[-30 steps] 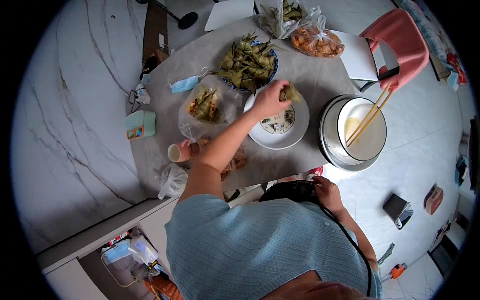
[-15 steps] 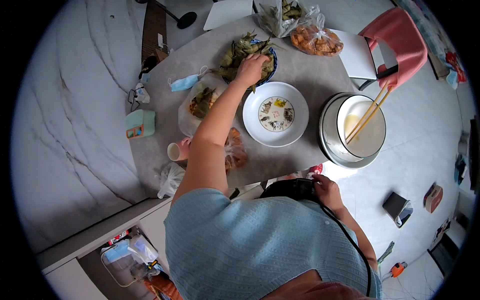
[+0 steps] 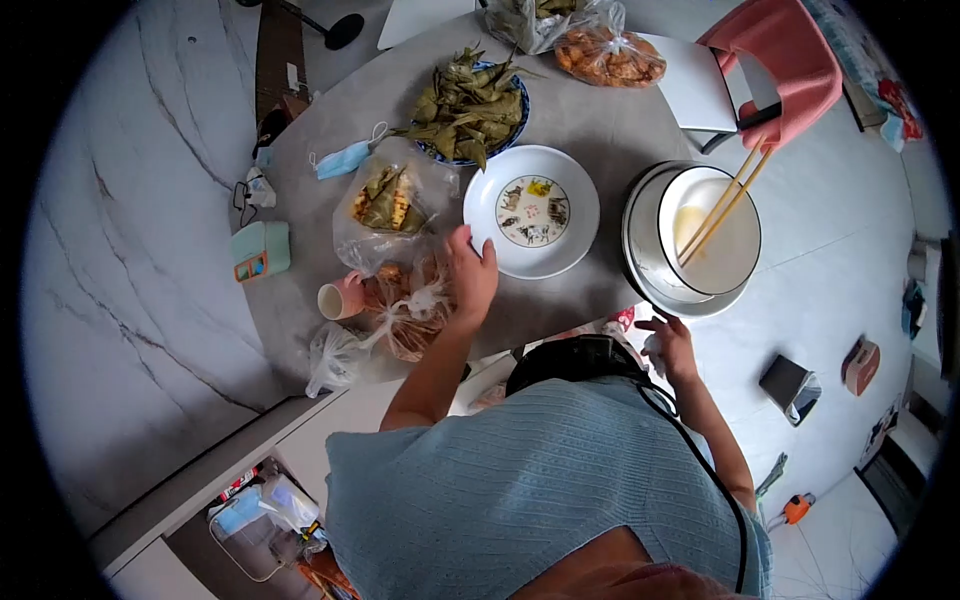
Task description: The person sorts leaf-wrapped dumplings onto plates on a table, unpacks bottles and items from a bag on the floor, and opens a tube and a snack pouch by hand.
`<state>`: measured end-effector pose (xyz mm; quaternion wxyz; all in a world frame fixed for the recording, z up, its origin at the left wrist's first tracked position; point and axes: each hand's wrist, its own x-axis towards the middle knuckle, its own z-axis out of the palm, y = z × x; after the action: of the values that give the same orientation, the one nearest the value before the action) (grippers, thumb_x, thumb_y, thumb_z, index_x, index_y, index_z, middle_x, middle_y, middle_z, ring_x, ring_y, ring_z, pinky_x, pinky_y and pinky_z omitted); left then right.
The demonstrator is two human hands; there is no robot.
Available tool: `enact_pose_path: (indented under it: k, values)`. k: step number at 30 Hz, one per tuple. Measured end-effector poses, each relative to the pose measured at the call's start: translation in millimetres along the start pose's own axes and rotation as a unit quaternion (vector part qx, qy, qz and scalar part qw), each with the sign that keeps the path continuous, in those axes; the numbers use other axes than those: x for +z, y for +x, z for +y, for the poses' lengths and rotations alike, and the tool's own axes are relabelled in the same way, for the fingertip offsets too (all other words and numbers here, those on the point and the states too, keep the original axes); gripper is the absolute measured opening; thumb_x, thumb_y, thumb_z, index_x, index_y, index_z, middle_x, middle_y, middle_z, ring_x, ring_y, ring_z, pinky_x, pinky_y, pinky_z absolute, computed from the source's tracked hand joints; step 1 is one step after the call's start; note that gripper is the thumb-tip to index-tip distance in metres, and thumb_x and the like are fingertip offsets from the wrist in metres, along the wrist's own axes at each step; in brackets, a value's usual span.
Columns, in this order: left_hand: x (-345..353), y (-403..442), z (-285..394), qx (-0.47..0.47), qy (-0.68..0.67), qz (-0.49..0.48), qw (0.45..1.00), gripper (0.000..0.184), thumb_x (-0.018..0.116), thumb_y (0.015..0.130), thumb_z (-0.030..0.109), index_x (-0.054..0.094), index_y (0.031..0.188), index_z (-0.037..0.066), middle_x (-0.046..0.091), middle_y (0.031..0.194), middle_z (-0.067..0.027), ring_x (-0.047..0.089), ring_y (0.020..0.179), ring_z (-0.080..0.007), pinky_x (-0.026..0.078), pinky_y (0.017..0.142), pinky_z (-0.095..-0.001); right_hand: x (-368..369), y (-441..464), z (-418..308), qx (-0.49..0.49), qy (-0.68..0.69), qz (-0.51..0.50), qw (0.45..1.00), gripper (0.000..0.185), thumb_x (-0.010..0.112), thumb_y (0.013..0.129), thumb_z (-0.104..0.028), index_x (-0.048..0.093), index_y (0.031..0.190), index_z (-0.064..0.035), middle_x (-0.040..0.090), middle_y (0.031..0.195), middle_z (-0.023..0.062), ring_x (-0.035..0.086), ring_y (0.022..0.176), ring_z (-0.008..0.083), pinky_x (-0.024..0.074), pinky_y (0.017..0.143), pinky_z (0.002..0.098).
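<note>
My left hand (image 3: 472,275) is at the near left rim of a white plate (image 3: 582,215) with animal pictures in its middle. Its thumb and fingers are apart with nothing between them; whether they touch the rim I cannot tell. Beyond the plate, leaf-wrapped zongzi (image 3: 470,108) fill a blue-patterned bowl (image 3: 523,108). Left of the hand lies a clear bag (image 3: 350,235) with a partly unwrapped zongzi (image 3: 385,200). Knotted plastic bags of brown food (image 3: 405,325) lie beside my left wrist. Near my waist, my right hand (image 3: 675,352) is curled around a small whitish wad, too blurred to name.
A white pot (image 3: 748,255) with chopsticks (image 3: 728,215) stands at the table's right edge. A pink cup (image 3: 345,298), a face mask (image 3: 345,158) and a green box (image 3: 262,250) are on the left. Another food bag (image 3: 610,58) lies at the back, beside a pink-draped chair (image 3: 785,60).
My left hand has left the zongzi bowl and drawn back to the plate's near left rim. My right hand has lifted slightly from the black item at my waist. The view has shifted a little.
</note>
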<state>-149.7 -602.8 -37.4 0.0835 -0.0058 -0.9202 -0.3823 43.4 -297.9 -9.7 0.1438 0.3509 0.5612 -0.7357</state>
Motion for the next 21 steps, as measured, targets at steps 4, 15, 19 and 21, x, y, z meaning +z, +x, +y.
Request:
enact_pose_path:
  k: [4,15,19,21]
  values:
    - [1,-44,-20,-0.007,-0.024,-0.025,0.999,0.034,0.063,0.081,0.008,0.048,0.111,0.000,0.051,0.103,-0.0177,0.052,0.096,-0.0330,0.042,0.085,-0.0420,-40,11,4,-0.009,0.019,0.045,0.999,0.039,0.052,0.090,-0.029,0.052,0.113,0.0014,0.066,0.102,0.0192,0.058,0.059,0.0177,0.0473,0.050,0.0294]
    - [57,-69,-81,-0.349,-0.318,-0.315,0.823,0.045,0.054,0.092,0.044,0.057,0.098,0.000,0.063,0.088,-0.0075,0.065,0.071,-0.0143,0.048,0.055,-0.0284,-118,30,-10,-0.023,-0.019,0.054,0.998,0.035,0.049,0.092,-0.034,0.055,0.101,-0.0009,0.058,0.076,0.0064,0.055,0.060,0.0149,0.0450,0.052,0.0273]
    - [53,-80,-41,-0.413,-0.378,-0.274,0.782,0.048,0.053,0.091,0.049,0.057,0.100,0.002,0.063,0.090,-0.0078,0.065,0.073,-0.0149,0.050,0.057,-0.0283,-145,47,-27,-0.094,-0.029,0.045,0.994,0.034,0.039,0.097,-0.036,0.055,0.096,-0.0053,0.054,0.073,0.0049,0.053,0.060,0.0142,0.0443,0.053,0.0267]
    - [57,-78,-33,-0.439,-0.409,-0.261,0.756,0.047,0.054,0.090,0.049,0.058,0.101,0.003,0.063,0.091,-0.0075,0.065,0.074,-0.0149,0.050,0.058,-0.0282,-154,61,-40,-0.075,-0.018,0.050,0.996,0.034,0.036,0.098,-0.034,0.054,0.096,-0.0052,0.055,0.073,0.0049,0.052,0.059,0.0142,0.0440,0.054,0.0273]
